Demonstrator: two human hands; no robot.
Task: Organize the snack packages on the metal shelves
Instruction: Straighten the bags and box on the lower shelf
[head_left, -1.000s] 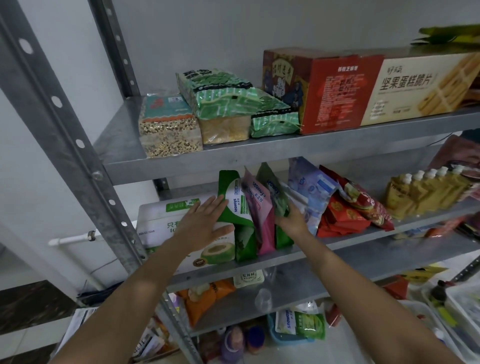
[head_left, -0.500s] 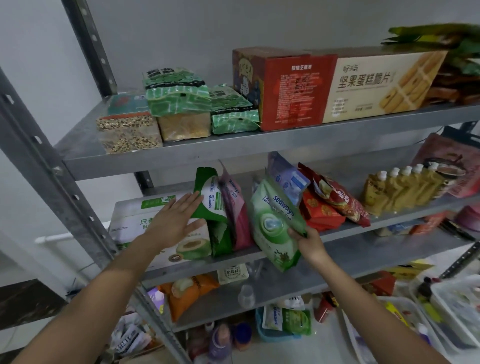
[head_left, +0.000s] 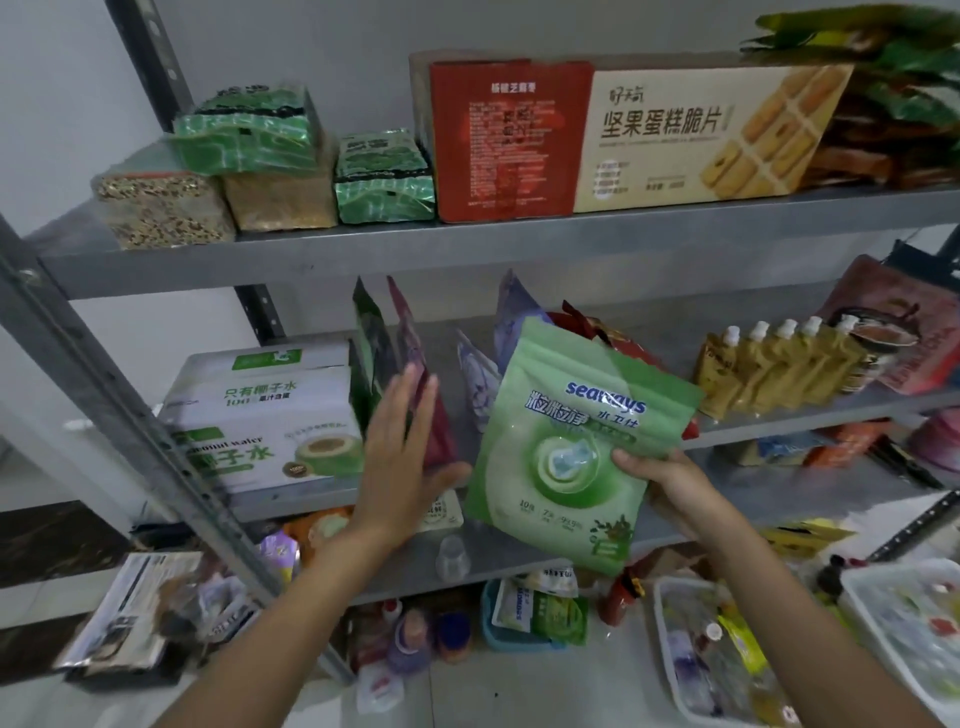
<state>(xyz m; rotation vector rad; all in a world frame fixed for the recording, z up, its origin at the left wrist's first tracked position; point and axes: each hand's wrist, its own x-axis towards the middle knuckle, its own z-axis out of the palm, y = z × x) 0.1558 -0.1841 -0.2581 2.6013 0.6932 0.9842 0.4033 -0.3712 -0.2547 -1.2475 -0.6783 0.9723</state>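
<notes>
Since 0.5 s ago the green pouch (head_left: 566, 447) has gone from half-pulled to fully out of the row. It hangs in front of the middle shelf (head_left: 769, 418), not on it. Right hand (head_left: 670, 483) pinches its right edge, thumb on the printed face, fingers curled behind. Long axis near vertical, top tipped right, print facing the camera. Left hand (head_left: 400, 457) has shifted off the dark green pouch (head_left: 371, 364) onto the maroon pouch (head_left: 421, 374), fingers straight, close together, flat against its side. Box (head_left: 260, 415) sits left of those fingertips.
</notes>
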